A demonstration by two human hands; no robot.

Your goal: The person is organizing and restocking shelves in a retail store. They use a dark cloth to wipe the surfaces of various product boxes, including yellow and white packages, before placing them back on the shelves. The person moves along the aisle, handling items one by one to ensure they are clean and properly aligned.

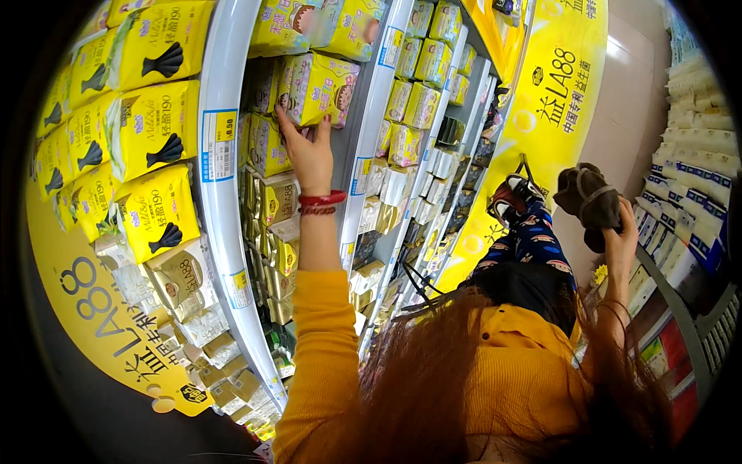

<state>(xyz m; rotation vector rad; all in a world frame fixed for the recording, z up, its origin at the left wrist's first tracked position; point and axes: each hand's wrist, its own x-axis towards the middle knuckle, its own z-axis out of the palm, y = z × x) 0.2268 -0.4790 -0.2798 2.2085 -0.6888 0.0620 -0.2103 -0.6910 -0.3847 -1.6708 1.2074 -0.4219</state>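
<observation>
My left hand (306, 153), with red bracelets at the wrist, reaches up to a shelf. Its fingers and thumb are spread apart on the lower edge of a yellow and pink soft pack, apparently of sanitary pads (319, 87). That pack sits tilted at the shelf's front, beside and below similar packs (284, 26). Off to the right, clear of the shelves, my right hand (621, 229) is shut on a bundled dark brown cloth item (588, 197); its exact kind cannot be told. Some of the left fingers are hidden behind or under the pack.
Metal shelf edges (221, 145) with price tags run down the left. Yellow packs with black shell prints (156, 136) fill the near shelf, gold and white boxes (281, 203) sit lower. A shopping cart (675, 313) and stacked white packs (690, 168) stand at the right.
</observation>
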